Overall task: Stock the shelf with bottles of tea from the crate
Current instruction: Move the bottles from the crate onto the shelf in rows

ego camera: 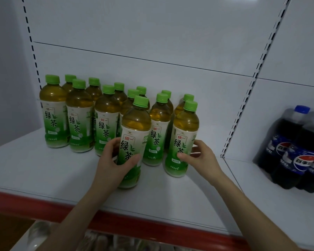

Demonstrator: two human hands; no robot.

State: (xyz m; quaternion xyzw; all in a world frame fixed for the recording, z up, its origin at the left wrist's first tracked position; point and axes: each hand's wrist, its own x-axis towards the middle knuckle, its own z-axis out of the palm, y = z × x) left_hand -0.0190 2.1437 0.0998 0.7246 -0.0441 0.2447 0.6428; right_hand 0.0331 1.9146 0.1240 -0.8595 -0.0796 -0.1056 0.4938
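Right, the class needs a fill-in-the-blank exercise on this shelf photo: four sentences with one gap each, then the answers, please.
1. The tea bottles on the shelf have ___ caps.
2. The left hand grips the front bottle and the right hand grips the end bottle, so ___ bottles are held.
3. The cola bottles stand to the ___ of the tea.
4. The cola caps are ___.

Answers: green, two, right, blue.

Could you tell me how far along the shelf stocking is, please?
Done: rows of tea bottles stand on the shelf. In hand: the left hand grips the front bottle, the right hand holds the right-end bottle. Left: the crate is out of view, so remaining stock is unknown.
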